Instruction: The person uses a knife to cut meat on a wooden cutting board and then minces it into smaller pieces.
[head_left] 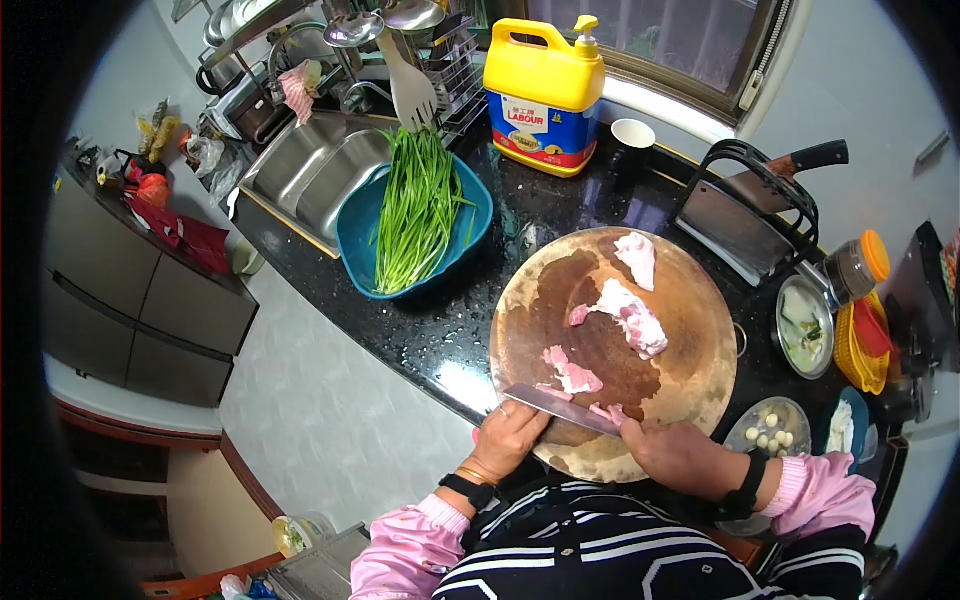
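A kitchen knife [565,410] lies low across the near part of the round wooden chopping board [690,385]. My right hand [672,455] is closed around its handle, which is hidden in the grip. My left hand [508,438], fingers curled together, is at the left end of the blade by the board's edge; what its fingertips hold is hidden. Small meat strips [608,412] touch the blade. Just beyond it lies a piece of pink meat [572,372]. Farther up the board are a larger fatty chunk of meat [630,318] and a pale piece [636,260].
Left of the board, a blue basin [352,235] holds green chives [420,200], beside the sink [300,175]. Behind stand a yellow detergent jug [545,95] and a cup [632,140]. To the right are a knife rack [740,225], a metal bowl [805,325] and a bowl of garlic cloves [745,425].
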